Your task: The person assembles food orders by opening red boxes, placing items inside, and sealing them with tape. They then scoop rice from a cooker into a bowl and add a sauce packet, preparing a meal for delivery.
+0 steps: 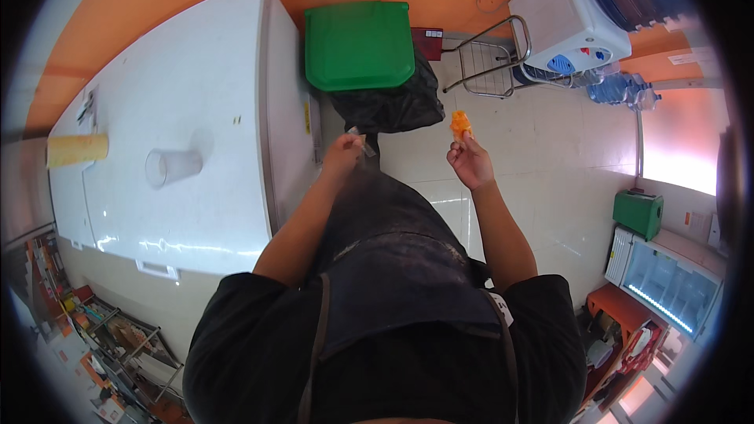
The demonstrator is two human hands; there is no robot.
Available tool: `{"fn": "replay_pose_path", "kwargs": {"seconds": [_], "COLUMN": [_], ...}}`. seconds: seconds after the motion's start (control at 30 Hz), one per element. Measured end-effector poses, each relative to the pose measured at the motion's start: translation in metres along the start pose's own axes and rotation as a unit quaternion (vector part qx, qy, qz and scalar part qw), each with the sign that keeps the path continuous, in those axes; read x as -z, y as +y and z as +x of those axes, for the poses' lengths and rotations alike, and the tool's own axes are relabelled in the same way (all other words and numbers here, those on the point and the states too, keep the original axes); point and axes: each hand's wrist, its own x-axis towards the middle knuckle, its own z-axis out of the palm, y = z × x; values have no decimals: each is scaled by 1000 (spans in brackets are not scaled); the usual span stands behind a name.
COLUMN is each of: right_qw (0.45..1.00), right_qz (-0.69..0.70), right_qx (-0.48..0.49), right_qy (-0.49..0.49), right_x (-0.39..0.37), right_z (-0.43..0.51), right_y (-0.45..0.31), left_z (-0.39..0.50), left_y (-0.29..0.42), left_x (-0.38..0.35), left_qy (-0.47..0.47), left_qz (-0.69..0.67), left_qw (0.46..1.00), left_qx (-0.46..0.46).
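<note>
My left hand (343, 156) pinches a small clear plastic wrapper (368, 147) just below the green-lidded bin. In my right hand (471, 159), between thumb and fingers, is an orange piece of food (460, 123), perhaps partly wrapped; its exact kind cannot be told. The bin's green lid (360, 44) is closed, and a black plastic bag (394, 103) hangs out around the bin beneath it. Both hands are held apart over the tiled floor and the dark apron.
To the left stands a white chest freezer (224, 70) bearing a clear plastic cup (174, 166) and a yellow roll (76, 150). A metal rack (486, 68) and a white water dispenser (565, 17) stand at upper right, near large blue water bottles (618, 89).
</note>
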Motion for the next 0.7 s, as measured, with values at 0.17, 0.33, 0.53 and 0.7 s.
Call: {"fn": "replay_pose_path", "kwargs": {"seconds": [0.17, 0.33, 0.53, 0.7], "right_qw": [990, 933, 797, 694], "right_qz": [-58, -184, -453, -625], "right_qx": [-22, -135, -268, -289], "right_qy": [124, 277, 296, 211], "right_x": [19, 14, 37, 33], "right_z": [65, 79, 171, 279], "right_y": [-6, -3, -1, 26], "left_z": [145, 214, 290, 289], "left_y": [-4, -21, -48, 4], "left_x": [-46, -80, -76, -80], "left_qy": [-92, -136, -50, 172], "left_qz": [129, 180, 218, 332], "left_qw": [987, 961, 963, 927], "left_qx": [41, 159, 151, 16]}}
